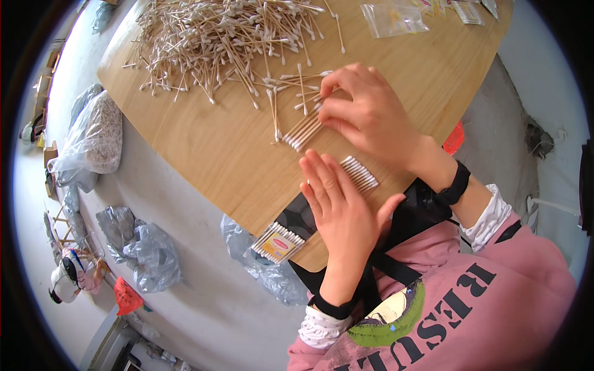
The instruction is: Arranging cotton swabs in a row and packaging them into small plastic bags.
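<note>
My right hand (374, 114) is bent over a short row of cotton swabs (302, 131) on the wooden table, its thumb and fingers closed at their far ends. The fingertips partly hide those ends. My left hand (340, 207) is stretched out flat with its fingers straight, near the table's front edge. Beside and partly under it lies a second neat row of cotton swabs (360, 173), partly hidden by the palm. Several loose cotton swabs (301, 86) lie just beyond the right fingertips. A large heap of cotton swabs (216, 40) spreads over the far left.
A pack of cotton swabs with a yellow label (277, 243) sits at the table's (204, 142) near left corner, beside a dark flat object (297, 216). Clear plastic bags (393, 20) lie far right. Plastic sacks (142, 250) stand on the floor; another person (74, 278) is at far left.
</note>
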`<state>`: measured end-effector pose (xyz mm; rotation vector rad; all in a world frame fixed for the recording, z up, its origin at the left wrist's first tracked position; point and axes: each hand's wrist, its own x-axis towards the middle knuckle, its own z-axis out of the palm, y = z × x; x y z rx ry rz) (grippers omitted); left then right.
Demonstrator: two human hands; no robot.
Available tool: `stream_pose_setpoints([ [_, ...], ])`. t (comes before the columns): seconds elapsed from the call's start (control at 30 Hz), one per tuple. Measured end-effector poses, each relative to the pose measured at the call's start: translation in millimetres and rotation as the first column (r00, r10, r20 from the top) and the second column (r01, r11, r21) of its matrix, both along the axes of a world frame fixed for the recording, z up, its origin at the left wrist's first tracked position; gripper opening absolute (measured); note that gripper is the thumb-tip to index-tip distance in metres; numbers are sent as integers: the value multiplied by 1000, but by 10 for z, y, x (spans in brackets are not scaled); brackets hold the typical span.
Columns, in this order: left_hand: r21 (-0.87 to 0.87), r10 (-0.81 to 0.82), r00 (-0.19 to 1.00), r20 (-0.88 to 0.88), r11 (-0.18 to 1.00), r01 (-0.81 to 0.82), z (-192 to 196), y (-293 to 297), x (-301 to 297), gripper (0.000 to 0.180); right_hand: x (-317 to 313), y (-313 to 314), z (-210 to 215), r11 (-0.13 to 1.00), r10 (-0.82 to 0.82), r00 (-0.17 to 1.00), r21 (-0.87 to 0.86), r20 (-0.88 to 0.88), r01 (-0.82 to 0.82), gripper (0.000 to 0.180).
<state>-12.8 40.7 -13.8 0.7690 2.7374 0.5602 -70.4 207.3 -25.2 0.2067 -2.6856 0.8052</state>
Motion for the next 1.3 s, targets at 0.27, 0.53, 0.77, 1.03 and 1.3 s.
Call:
stream_pose_setpoints([
  [0.27, 761, 335, 801, 497, 275, -587, 39, -303, -14, 72, 492, -87, -8, 773, -236, 968, -587, 86, 240, 25],
  [0.53, 773, 163, 783, 600, 133, -620, -102, -56, 51, 71, 795, -689, -30, 298, -56, 980, -933, 192, 200, 45],
  [0.77, 768, 264, 736, 624, -34, -639, -84, -31, 179, 69, 672, -508, 1, 865, -101, 979, -470, 174, 173, 41],
  [1.03, 799, 317, 747, 585, -67, -597, -145, -86, 195, 67, 466, -740, -175, 969, -84, 985, 245, 149, 46, 53],
  [1.3, 781, 352, 710, 610, -115, -614, -101, -181, 180, 65, 223, -988, -167, 985, -29, 993, 170, 112, 9, 56],
])
